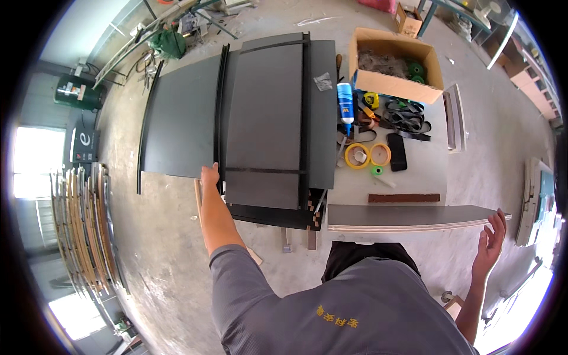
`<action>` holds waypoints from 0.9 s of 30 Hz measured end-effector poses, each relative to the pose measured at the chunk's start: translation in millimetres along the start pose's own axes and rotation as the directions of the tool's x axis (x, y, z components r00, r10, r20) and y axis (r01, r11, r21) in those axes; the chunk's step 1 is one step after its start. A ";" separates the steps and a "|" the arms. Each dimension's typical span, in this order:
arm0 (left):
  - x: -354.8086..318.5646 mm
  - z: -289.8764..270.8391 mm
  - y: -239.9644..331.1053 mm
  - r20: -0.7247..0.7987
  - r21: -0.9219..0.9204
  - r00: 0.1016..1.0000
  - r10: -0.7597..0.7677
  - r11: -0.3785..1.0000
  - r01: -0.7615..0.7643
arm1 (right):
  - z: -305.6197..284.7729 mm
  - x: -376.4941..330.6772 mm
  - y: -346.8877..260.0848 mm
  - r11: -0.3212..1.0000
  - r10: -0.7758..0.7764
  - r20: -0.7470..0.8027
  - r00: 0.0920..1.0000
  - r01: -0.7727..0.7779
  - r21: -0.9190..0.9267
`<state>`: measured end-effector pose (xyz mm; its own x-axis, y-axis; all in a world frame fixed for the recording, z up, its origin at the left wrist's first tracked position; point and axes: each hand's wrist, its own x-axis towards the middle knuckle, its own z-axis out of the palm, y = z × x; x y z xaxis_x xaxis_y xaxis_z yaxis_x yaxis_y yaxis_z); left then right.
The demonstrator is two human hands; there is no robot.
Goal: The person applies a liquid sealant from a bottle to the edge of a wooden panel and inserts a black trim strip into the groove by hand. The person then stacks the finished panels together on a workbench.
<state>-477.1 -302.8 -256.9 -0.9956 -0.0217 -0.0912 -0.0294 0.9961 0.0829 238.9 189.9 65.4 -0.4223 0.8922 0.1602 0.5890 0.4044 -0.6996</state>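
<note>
My left hand (209, 176) rests on the near edge of a large dark grey panel (182, 118), beside a thin black strip (220, 112) that runs along it. A second dark panel (266, 112) framed by black strips lies to the right of it. My right hand (492, 239) is raised with its fingers spread, just below the right end of a long grey board with a pale edge (408, 217); it holds nothing.
On the pale worktable (414, 177) sit a cardboard box (395, 65), a white and blue bottle (345, 100), rolls of yellow tape (357, 156), a black phone (396, 152) and a brown wood strip (404, 197). Stacked boards (83, 231) lean at the left.
</note>
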 end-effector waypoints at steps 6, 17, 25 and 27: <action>4.4 -9.1 10.1 0.053 -0.036 0.972 0.230 0.973 -0.229 | 59.1 -2.9 -63.0 0.982 -0.127 0.157 0.979 0.146 -0.120; -9.9 -131.9 39.6 0.386 -0.743 0.835 0.393 0.669 0.030 | 88.2 9.2 -109.6 0.981 -0.194 0.241 0.951 0.186 0.055; -246.1 -257.0 167.6 -0.187 -0.925 0.807 0.559 0.176 -0.337 | 154.5 65.6 -212.3 0.784 -0.409 0.474 0.780 0.034 0.620; -319.5 -274.0 224.6 -0.412 -0.735 0.665 0.624 0.204 -0.647 | 168.9 99.3 -242.7 0.589 -0.369 0.405 0.836 -0.126 0.798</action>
<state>-190.1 -95.5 62.8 -0.7166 0.5716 0.3998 0.5724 0.1544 0.8053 -62.3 146.4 133.5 -0.8497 0.5154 0.1106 -0.1495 -0.0344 -0.9882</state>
